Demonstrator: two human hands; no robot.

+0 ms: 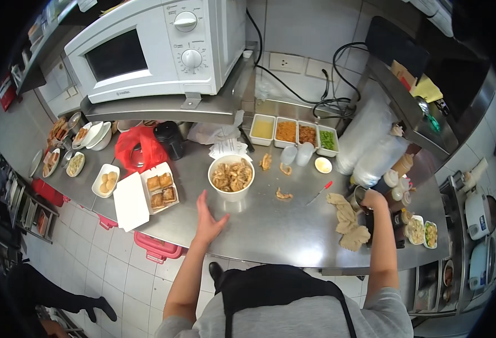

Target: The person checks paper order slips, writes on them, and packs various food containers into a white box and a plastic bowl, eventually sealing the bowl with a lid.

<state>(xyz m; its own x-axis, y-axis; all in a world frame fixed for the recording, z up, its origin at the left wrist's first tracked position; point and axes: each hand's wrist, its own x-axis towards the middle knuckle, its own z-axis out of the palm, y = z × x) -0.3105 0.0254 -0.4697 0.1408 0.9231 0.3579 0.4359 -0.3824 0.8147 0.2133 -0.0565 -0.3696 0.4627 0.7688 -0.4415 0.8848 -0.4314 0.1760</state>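
My left hand (211, 219) is empty, its thumb and fingers spread, just in front of a white bowl (231, 195) of fried, battered pieces (232, 175). At the right, my right hand (374, 199) has its fingers curled at the rim of a metal cup (359, 195); the fingertips are partly hidden. A crumpled beige cloth (345, 219) lies beside the cup. Loose fried pieces (284, 194) and a red-capped pen (319, 193) rest on the steel counter (273, 228) between my hands.
Left of the bowl stand an open white box (133, 203) with browned squares, a red plastic bag (140, 148) and a black lidded cup (169, 139). Topping tubs (262, 129) line the back. Sauce bottles (393, 186) crowd the right. A microwave (155, 50) overhangs the counter. Another person's leg (58, 291) shows lower left.
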